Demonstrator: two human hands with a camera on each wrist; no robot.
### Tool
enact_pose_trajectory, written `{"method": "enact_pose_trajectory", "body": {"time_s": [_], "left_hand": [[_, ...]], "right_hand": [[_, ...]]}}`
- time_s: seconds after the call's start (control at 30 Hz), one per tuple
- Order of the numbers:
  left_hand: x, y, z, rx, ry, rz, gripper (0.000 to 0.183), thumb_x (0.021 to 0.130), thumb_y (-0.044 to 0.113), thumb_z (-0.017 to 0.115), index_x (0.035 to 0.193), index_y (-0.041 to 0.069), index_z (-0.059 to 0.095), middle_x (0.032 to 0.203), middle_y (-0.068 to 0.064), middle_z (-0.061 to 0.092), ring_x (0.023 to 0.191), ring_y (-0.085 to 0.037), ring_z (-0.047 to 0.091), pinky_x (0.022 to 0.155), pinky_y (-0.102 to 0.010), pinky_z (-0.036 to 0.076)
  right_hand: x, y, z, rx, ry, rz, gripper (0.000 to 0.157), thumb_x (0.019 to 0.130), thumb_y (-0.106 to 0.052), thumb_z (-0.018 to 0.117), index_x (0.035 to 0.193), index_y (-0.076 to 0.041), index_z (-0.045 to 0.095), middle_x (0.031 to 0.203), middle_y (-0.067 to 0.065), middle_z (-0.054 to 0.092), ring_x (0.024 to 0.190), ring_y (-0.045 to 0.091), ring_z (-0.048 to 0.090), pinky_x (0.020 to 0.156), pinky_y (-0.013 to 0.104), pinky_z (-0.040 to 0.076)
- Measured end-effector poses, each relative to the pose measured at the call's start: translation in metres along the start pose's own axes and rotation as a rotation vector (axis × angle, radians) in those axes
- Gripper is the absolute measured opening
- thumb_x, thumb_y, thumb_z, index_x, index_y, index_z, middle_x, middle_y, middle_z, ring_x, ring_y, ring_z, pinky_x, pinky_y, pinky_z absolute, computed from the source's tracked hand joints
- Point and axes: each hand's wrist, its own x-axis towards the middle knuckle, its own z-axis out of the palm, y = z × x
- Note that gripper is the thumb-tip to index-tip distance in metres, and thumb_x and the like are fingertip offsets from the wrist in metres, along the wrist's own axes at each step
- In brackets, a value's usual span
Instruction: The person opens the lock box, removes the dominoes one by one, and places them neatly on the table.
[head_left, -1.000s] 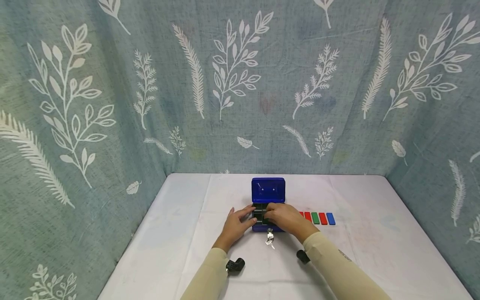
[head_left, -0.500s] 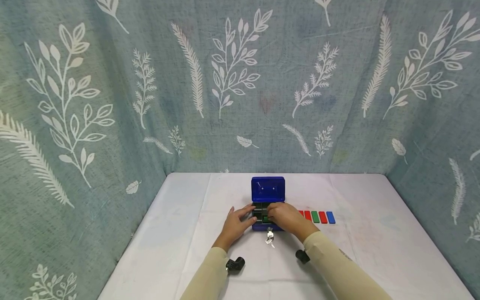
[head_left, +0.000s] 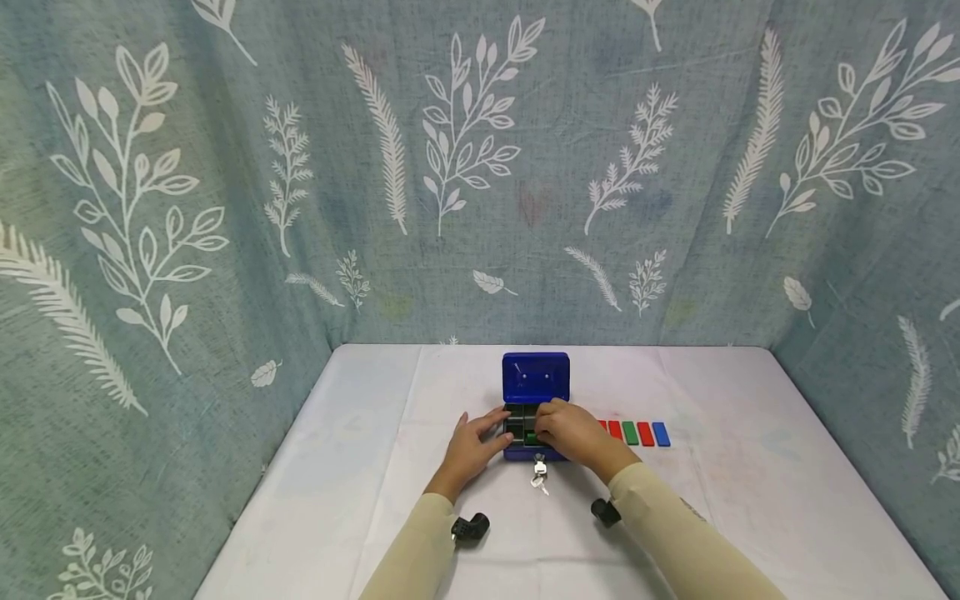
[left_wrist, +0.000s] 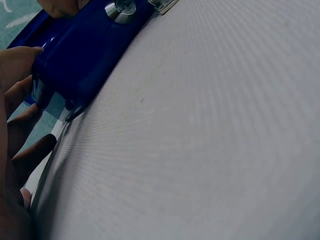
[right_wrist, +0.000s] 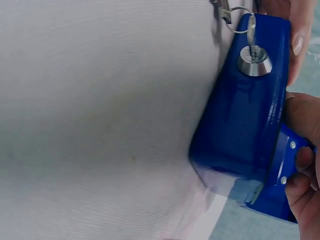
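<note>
A blue cash box (head_left: pixel 536 379) stands with its lid raised, showing a dark divided tray (head_left: pixel 515 414). My left hand (head_left: pixel 471 450) steadies the box's left side; in the left wrist view the thumb (left_wrist: pixel 22 60) meets the rim and the fingers spread along the side wall. Over the tray's right half, my right hand (head_left: pixel 576 433) reaches in with curled fingers, its fingertips at a green block (head_left: pixel 531 437) in the front part. The palm hides most of that block and the right compartments. A key sits in the front lock (right_wrist: pixel 254 62), and more keys (head_left: pixel 539 482) dangle from its ring.
Right of the box, a row of flat blocks lies on the white cloth (head_left: pixel 375 500): red (head_left: pixel 615 431), green (head_left: pixel 630 432), another red and blue (head_left: pixel 661 434), with one more red partly behind the right hand. A patterned curtain (head_left: pixel 480 317) closes off the back and sides.
My right hand has shifted slightly back and to the right in the tray, uncovering part of the green block. The left hand and the box stay in place.
</note>
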Motion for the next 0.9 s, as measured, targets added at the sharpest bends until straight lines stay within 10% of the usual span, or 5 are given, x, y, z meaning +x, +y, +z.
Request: {"method": "enact_pose_trajectory", "body": {"time_s": [0.9], "left_hand": [[-0.0011,0.0019,-0.0003,0.002,0.000,-0.004,0.048,0.088,0.046,0.067,0.130,0.024,0.064,0.138,0.010,0.053,0.130,-0.013,0.047,0.119,-0.047,0.007]], "right_hand": [[0.0033,-0.0070,-0.0082,0.005,-0.191,0.084,0.005,0.095,-0.025,0.065,0.094,-0.023,0.069,0.091,-0.011,0.055,0.074,0.007,0.056,0.073,0.031,0.056]]}}
